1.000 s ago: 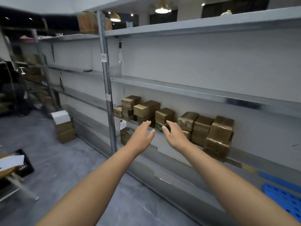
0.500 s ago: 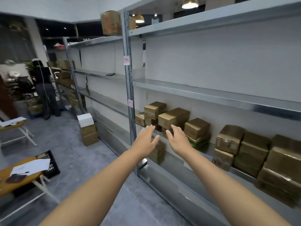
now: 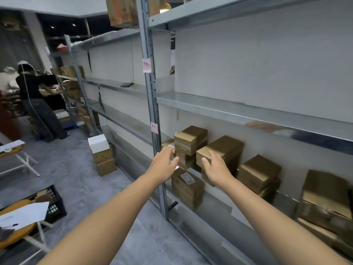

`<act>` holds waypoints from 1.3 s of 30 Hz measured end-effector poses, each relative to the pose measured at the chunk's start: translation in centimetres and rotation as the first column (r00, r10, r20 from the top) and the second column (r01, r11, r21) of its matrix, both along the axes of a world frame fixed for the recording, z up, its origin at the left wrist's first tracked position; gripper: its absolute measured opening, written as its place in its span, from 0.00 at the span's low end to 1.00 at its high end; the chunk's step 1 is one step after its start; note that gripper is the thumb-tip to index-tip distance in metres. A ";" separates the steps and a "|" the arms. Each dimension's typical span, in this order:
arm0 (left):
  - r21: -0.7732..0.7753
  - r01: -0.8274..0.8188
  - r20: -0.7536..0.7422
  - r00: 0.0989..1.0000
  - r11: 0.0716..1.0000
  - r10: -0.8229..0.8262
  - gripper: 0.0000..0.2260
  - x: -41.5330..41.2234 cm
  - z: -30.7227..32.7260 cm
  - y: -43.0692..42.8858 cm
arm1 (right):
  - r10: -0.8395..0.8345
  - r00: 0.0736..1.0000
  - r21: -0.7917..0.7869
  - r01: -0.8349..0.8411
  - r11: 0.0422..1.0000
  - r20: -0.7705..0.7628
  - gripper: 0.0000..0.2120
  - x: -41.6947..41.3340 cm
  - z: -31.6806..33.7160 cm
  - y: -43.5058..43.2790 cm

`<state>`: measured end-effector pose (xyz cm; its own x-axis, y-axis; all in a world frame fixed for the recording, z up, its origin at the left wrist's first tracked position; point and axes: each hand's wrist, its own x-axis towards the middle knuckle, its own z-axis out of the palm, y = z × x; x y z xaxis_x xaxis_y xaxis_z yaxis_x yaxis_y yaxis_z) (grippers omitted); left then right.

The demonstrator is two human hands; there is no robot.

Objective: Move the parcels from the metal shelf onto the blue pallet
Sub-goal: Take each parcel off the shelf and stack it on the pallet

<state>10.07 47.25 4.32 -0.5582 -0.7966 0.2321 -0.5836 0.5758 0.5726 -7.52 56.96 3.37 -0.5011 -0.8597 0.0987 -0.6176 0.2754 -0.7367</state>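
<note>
Brown cardboard parcels (image 3: 191,138) sit on the grey metal shelf (image 3: 248,111), centre frame. Left hand (image 3: 164,161) and right hand (image 3: 215,169) are extended toward them, fingers spread, holding nothing. Pink paper tag (image 3: 147,66) on upright: writing illegible.

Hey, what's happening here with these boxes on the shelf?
A person is reaching both bare hands toward the brown cardboard parcels on a lower level of the metal shelf. The left hand is open near a two-high stack by the upright post. The right hand is open in front of a longer parcel beside it; whether it touches cannot be told. Neither hand holds anything yet. The blue pallet is not in view.
</note>
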 end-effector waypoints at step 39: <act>0.802 0.257 -0.290 0.957 0.538 -0.025 0.35 -17.1 -8.5 -34.1 | -0.637 0.494 0.190 0.683 0.706 0.592 0.35 -6.7 -6.3 -32.4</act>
